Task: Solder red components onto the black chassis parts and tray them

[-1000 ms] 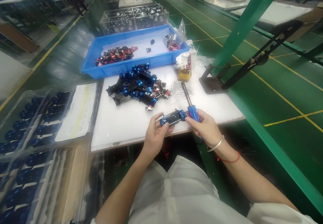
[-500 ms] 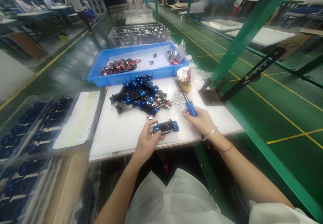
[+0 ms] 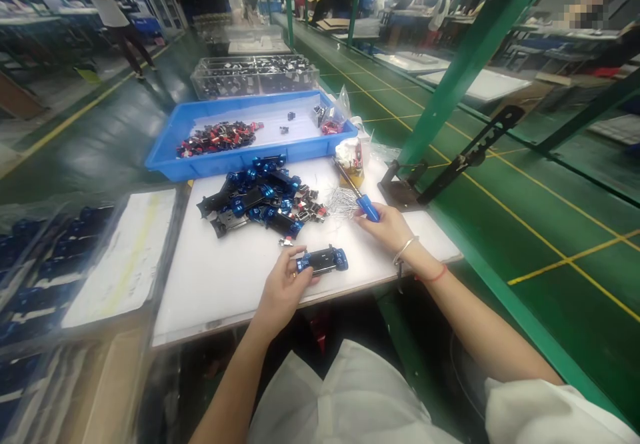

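Observation:
My left hand [image 3: 285, 291] grips a blue toy car [image 3: 323, 261] by its left end, just above the white tabletop, its black underside facing up. My right hand [image 3: 387, 227] is closed around the blue handle of a soldering iron [image 3: 367, 207], whose metal shaft points up and left towards a small yellow container [image 3: 353, 176]. Beyond the held car lies a heap of blue toy cars [image 3: 255, 194] with black undersides. Small metal-and-red parts [image 3: 310, 205] sit at its right side, beside a scatter of thin metal pins [image 3: 341, 202].
Behind the heap stands a blue tray [image 3: 225, 161] with red and black parts. A clear bin [image 3: 255, 77] is farther back. On the right are a black metal stand [image 3: 403, 194] and a green post [image 3: 445, 91]. Boxed cars [image 3: 70, 257] and a paper sheet [image 3: 123, 257] lie left.
The whole view has shifted, so the table appears farther left and slightly lower. Both hands keep hold of the car and the soldering iron, with little movement relative to the table.

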The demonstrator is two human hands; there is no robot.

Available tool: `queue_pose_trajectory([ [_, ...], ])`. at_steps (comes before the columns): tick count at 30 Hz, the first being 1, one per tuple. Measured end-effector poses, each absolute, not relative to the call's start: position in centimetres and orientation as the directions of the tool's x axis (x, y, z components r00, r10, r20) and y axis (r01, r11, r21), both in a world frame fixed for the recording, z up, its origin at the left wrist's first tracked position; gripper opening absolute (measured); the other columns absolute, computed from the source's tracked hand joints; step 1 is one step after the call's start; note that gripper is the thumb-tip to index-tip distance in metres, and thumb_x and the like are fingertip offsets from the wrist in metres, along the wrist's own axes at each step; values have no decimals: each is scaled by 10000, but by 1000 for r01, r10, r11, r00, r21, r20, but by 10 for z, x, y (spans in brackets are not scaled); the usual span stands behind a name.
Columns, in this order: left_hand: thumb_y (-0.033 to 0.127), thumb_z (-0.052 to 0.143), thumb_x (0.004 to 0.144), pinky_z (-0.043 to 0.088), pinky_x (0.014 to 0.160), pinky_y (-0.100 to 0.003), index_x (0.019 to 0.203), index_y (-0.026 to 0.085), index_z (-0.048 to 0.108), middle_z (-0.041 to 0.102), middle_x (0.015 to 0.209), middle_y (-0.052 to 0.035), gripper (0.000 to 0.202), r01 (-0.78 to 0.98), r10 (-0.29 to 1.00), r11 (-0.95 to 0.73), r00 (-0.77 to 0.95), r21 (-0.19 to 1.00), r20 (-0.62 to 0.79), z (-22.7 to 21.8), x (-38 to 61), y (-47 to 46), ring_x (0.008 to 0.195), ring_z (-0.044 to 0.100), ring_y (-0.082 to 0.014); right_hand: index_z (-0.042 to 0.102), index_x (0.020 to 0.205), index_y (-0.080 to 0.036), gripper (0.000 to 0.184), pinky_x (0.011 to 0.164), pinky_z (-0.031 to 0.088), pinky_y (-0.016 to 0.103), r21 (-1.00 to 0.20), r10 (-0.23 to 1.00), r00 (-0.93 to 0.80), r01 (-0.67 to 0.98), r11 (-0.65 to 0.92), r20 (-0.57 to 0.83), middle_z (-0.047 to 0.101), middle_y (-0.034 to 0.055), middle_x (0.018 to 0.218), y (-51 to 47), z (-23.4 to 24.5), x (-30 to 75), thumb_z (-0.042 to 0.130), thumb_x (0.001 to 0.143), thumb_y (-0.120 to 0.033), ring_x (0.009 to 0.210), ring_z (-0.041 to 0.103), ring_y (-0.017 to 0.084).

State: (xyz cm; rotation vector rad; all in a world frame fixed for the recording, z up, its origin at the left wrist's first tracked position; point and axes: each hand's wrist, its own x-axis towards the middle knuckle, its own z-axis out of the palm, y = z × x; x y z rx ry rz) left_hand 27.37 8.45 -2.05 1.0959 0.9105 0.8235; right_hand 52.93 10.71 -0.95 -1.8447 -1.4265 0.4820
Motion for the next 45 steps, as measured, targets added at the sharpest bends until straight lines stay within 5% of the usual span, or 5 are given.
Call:
queue_pose_trajectory([
  [7,342,684,847,613,926,-397,1224,181,557,708,1068,-67,429,-103,909,241,373,965,-188,-29,273,83,1011,702,-202,721,891,-234,156,780,471,327,-704,965,146,708,53,220,694,32,896,142,-9,496,670,744,-211,867,621,236],
  [14,351,691,842,619,913,-430,1213,184,569,711,1016,-60,425,-104,912,219,376,970,-165,-34,272,84,990,707,-209,668,717,-209,56,754,437,322,-654,959,90,748,113,269,624,55,789,157,-10,487,662,760,-173,792,577,227],
  [26,314,665,864,610,935,-421,1235,182,548,713,1019,-56,411,-82,904,237,384,968,-189,-33,272,84,969,707,-186,707,877,-197,335,647,510,346,-850,967,251,519,-92,48,697,34,745,89,0,526,663,745,-502,571,613,191],
  [35,320,702,825,607,936,-423,1211,174,543,713,1046,-66,443,-52,903,253,370,966,-217,-25,275,84,985,709,-204,679,749,-224,363,583,378,297,-685,924,378,686,-243,51,602,-9,611,34,-15,539,637,734,-584,592,515,173],
  [45,280,701,811,595,940,-403,1210,161,528,720,992,-60,451,-4,905,279,336,960,-262,-16,279,82,940,713,-190,717,828,-245,195,825,483,358,-780,979,130,625,43,158,703,43,921,38,-20,550,577,741,-350,891,650,239],
])
